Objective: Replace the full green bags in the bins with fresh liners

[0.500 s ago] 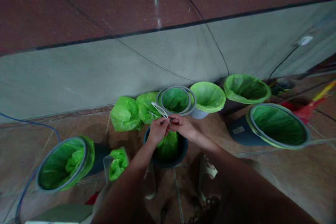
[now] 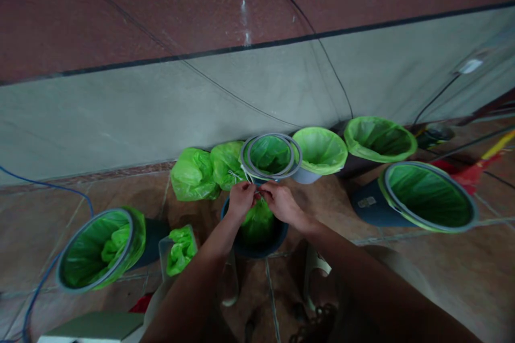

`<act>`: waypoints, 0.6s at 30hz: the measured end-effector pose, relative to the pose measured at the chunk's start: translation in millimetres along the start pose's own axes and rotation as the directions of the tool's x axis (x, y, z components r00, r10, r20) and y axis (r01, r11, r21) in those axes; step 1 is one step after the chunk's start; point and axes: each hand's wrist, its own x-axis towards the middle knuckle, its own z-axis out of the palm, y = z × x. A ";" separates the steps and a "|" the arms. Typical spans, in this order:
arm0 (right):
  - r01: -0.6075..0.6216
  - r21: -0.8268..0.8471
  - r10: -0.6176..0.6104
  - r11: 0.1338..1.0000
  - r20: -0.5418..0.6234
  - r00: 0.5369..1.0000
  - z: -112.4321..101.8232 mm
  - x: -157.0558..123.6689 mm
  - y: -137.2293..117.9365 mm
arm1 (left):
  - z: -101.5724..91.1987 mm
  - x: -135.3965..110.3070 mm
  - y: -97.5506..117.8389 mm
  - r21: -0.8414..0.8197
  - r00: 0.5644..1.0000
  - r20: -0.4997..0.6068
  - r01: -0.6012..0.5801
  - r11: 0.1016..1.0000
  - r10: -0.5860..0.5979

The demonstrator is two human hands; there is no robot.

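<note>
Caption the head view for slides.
Left hand and right hand pinch the top of a green plastic bag in a round blue bin.

From where I operate, I see a brown tiled floor [image 2: 330, 209] with pale joints, and on it a round blue bin [image 2: 261, 252] just ahead of two light sandals [image 2: 314, 268]. Along the wall I make out two bulging green bags [image 2: 195, 174] beside three green-lined bins [image 2: 306, 176]. Another lined bin [image 2: 372, 203] stands to the right; a lined bin, a small clear container [image 2: 163, 254] and a blue cord [image 2: 39, 286] occupy the left.
</note>
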 end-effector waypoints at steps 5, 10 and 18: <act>-0.086 0.264 0.027 0.961 0.219 0.975 -6.0 6.9 5.4 | -9.8 10.7 -3.4 0.212 0.996 -0.011 -0.088 0.973 0.093; -0.489 0.674 0.172 0.554 0.483 0.859 -7.6 6.6 11.0 | -9.7 11.9 -5.5 0.138 0.988 0.063 -0.152 0.979 0.144; -0.675 0.723 0.308 0.146 0.615 0.726 -11.5 7.6 20.8 | -10.5 2.1 -2.3 -0.015 0.938 0.282 -0.209 0.978 0.204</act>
